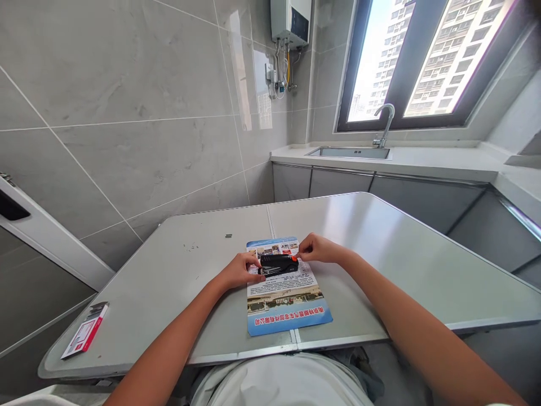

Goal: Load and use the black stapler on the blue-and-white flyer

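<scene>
A black stapler (276, 263) with an orange-red part at its right end lies sideways on a printed leaflet (291, 322). My left hand (242, 272) grips its left end, thumb and fingers on either side. At the other end, the curled fingers of my right hand (318, 248) pinch the orange-red part. The leaflet has blue borders, photos and upside-down red lettering, and it lies flat across the table's seam. Some of the stapler's left tip is hidden behind my left fingers.
The grey-white table (203, 321) carries a short dark strip of staples (229, 235) and scattered loose staples (191, 247). A red-and-white package (85, 331) rests near the left edge. Beyond are a counter with a sink (353, 152), a faucet (385, 125) and a tiled wall.
</scene>
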`<act>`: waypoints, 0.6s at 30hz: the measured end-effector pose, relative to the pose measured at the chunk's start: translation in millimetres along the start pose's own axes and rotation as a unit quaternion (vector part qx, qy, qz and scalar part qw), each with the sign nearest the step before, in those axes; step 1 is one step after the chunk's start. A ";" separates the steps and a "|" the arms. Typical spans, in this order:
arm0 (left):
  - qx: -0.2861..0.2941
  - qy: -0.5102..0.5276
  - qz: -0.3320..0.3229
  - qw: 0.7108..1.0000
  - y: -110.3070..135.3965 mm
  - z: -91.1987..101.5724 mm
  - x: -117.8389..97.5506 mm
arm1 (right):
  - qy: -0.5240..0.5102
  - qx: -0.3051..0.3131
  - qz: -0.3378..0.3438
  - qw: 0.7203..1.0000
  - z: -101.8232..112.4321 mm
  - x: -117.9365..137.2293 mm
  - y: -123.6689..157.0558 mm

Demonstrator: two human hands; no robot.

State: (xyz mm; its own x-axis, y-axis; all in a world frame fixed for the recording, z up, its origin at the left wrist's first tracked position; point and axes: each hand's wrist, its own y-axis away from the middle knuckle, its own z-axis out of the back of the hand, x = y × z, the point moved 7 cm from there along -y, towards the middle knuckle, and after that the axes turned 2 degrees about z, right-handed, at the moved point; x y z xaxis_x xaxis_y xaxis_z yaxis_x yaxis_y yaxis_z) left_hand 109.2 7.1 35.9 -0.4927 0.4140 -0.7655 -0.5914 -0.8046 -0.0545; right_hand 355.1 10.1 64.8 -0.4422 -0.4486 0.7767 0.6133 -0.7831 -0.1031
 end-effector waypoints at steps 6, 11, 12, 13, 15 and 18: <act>-0.018 -0.023 -0.010 1.000 1.3 2.8 -5.3 | 0.002 -0.002 0.026 1.000 -1.9 2.3 -1.1; -0.005 -0.026 -0.015 1.000 2.2 2.6 -8.7 | 0.010 -0.031 0.051 0.998 -5.2 -1.2 -4.2; -0.004 -0.029 -0.018 0.999 2.4 2.6 -9.2 | 0.014 -0.038 0.057 0.998 -5.7 -1.4 -4.6; -0.005 -0.031 -0.023 0.999 2.7 2.8 -9.9 | 0.019 -0.045 0.064 0.997 -6.1 -0.8 -4.9; -0.006 -0.031 -0.033 0.999 3.7 3.0 -11.7 | 0.034 -0.060 0.079 0.994 -6.9 2.4 -5.2; -0.005 -0.027 -0.047 0.999 5.0 2.7 -14.2 | 0.058 -0.098 0.102 0.988 -7.9 11.9 -6.4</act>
State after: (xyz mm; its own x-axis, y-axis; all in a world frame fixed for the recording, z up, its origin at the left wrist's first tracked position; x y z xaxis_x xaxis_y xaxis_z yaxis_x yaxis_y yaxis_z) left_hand 111.5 -1.6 48.2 -0.4684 0.5099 -0.7215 -0.6303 -0.7651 -0.1316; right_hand 340.7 6.3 69.7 -0.4016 -0.6423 0.6527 0.5631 -0.7353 -0.3771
